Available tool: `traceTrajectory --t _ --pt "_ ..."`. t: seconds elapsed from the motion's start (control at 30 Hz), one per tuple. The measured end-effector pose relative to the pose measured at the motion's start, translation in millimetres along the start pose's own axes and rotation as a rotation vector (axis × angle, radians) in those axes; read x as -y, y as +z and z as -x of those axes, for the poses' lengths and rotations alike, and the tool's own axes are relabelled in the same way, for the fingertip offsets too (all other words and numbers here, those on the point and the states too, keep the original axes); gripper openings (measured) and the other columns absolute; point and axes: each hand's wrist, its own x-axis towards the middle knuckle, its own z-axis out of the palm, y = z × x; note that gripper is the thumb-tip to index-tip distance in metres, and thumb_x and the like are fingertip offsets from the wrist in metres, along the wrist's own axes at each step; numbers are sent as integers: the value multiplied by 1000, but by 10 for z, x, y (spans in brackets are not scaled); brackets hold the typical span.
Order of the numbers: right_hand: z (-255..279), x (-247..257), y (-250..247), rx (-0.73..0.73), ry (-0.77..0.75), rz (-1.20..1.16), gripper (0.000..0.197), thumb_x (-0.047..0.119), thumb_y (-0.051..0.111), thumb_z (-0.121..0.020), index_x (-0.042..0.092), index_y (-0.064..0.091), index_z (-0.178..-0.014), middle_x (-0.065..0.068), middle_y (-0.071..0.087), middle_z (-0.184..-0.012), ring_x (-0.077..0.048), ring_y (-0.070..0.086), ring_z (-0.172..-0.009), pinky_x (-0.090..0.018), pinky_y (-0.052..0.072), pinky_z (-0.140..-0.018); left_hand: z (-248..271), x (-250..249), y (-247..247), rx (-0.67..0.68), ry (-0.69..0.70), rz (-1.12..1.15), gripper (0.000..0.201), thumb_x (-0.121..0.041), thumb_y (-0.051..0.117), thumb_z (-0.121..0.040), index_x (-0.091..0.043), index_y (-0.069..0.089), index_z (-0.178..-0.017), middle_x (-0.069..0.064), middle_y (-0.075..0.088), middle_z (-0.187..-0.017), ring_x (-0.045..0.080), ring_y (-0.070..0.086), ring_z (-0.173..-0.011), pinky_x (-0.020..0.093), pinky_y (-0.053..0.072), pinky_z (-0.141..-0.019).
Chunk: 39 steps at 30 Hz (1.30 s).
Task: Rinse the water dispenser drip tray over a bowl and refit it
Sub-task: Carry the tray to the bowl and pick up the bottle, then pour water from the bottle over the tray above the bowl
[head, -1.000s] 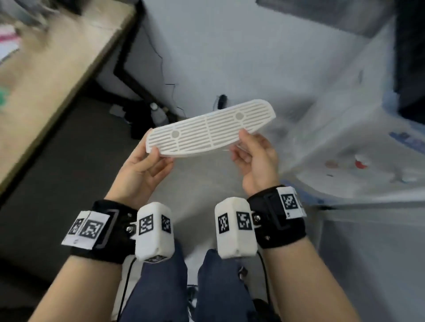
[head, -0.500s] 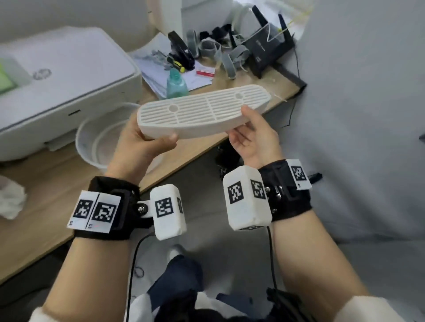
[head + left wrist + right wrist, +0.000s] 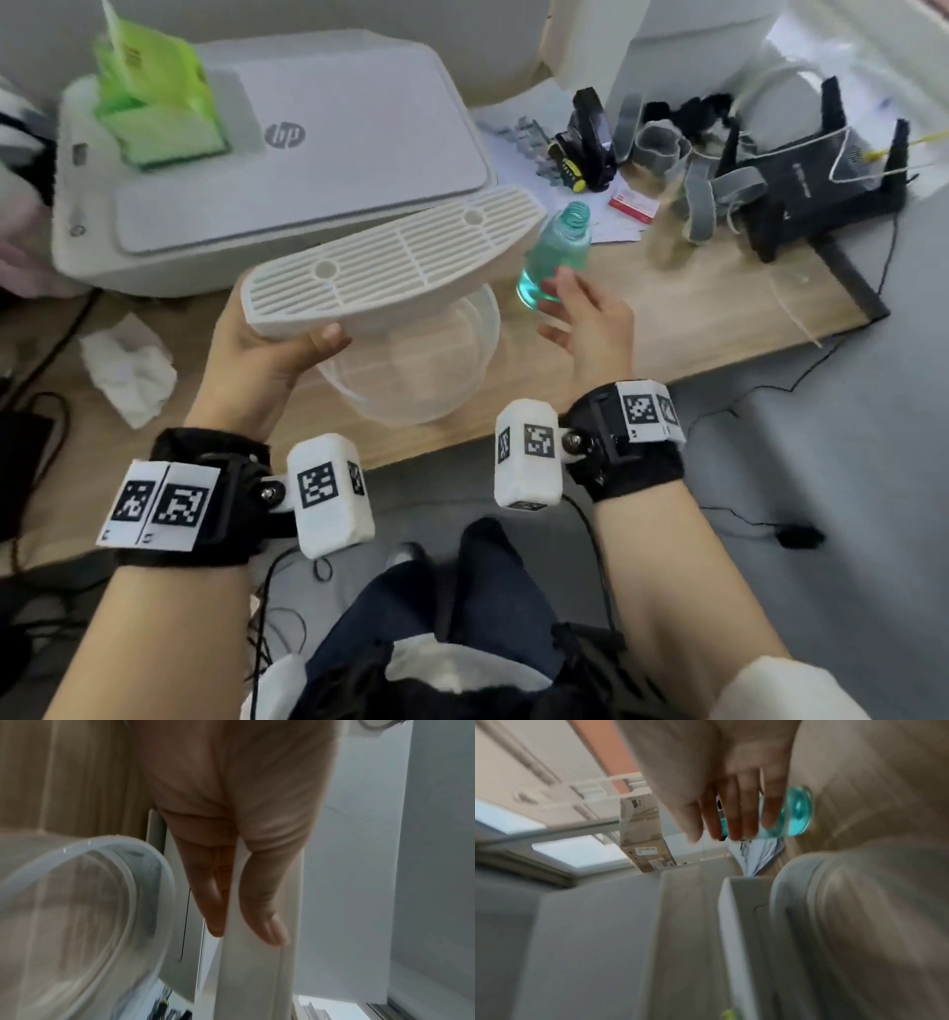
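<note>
My left hand [image 3: 277,344] grips the near end of the white slotted drip tray [image 3: 395,262], thumb on its front wall, fingers underneath. The tray hangs level over a clear plastic bowl [image 3: 411,370] on the wooden desk. In the left wrist view the tray's edge [image 3: 257,973] runs between thumb and fingers, with the bowl's rim [image 3: 144,874] at the left. My right hand [image 3: 580,318] is off the tray, fingers spread, just in front of an uncapped teal bottle [image 3: 557,252]. The blurred right wrist view shows my right hand [image 3: 734,823] in front of the bottle [image 3: 795,811]; contact is unclear.
A white printer [image 3: 287,154] with green packets [image 3: 154,103] on top stands behind the bowl. Crumpled tissue [image 3: 128,365] lies at the left. Papers, grey straps [image 3: 714,200] and a black router [image 3: 832,180] crowd the desk's right end. Grey floor lies beyond the desk edge.
My view swung from the floor to the desk. The tray came over the bowl. My right hand let go of the tray's right end and moved toward the teal bottle.
</note>
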Motion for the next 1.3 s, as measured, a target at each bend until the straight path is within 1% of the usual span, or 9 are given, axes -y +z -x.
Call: traceTrajectory --t 0.13,0.23,0.43,0.57,0.73,0.87,0.93,1.1,1.3 --pt "-613 -115 -24 -155 -54 327 78 12 76 -73 12 35 -140 -14 35 -145 -22 44 -125 -33 37 -107 57 -8 -146 -122 12 -71 86 -40 91 -36 -21 52 -110 0 66 -111 18 64 -106 35 57 -82" --pt "-910 -136 -62 -116 -18 415 99 16 80 -69 17 19 -147 -11 19 -154 -24 27 -141 -36 24 -115 141 19 -232 -131 -9 -130 87 -41 90 -35 -21 51 -110 1 63 -113 16 63 -106 34 57 -82" --pt "-1308 -181 -3 57 -18 531 100 16 82 -66 14 22 -146 -8 37 -149 -25 38 -135 -35 30 -111 343 80 -298 -260 -46 -269 71 -33 88 -38 -32 56 -101 -8 65 -103 15 61 -104 30 57 -82" --pt "-1363 -205 84 92 -70 508 88 11 82 -66 10 33 -139 -8 48 -139 -22 46 -126 -23 34 -100 389 49 -291 -314 -51 -396 57 -14 80 -51 -36 54 -97 -19 68 -93 -5 63 -92 18 55 -76" --pt "-1309 -206 160 104 -162 464 83 12 84 -61 10 41 -132 -7 55 -130 -20 54 -115 -25 42 -99 250 -81 -218 -274 -42 -505 58 15 68 -66 -29 49 -99 -8 59 -100 -11 62 -86 10 51 -69" --pt "-1265 -46 175 153 -242 449 83 9 83 -62 12 41 -134 4 51 -116 -8 48 -102 5 37 -68 85 -232 -220 -189 -55 -598 58 10 71 -65 -34 50 -97 -11 60 -99 -2 60 -92 13 53 -74" --pt "-1220 52 187 148 -295 448 83 11 84 -59 12 44 -132 5 53 -115 -8 49 -102 8 35 -69 2 -351 -227 -153 -76 -664 56 6 74 -65 -35 51 -96 -12 61 -98 -6 60 -90 13 52 -78" --pt "-978 245 238 107 -375 475 96 35 83 -46 20 45 -133 2 56 -129 -16 52 -119 -40 39 -107 -202 -601 -182 -57 -115 -913 55 -14 82 -63 -20 52 -109 -13 61 -96 -9 58 -90 9 46 -83" --pt "-698 388 288 163 -393 414 104 49 77 -38 22 45 -133 6 56 -127 -14 52 -119 -44 38 -108 -340 -736 -77 46 -169 -990 57 -28 82 -61 -18 54 -110 -3 62 -105 19 61 -103 44 53 -86"
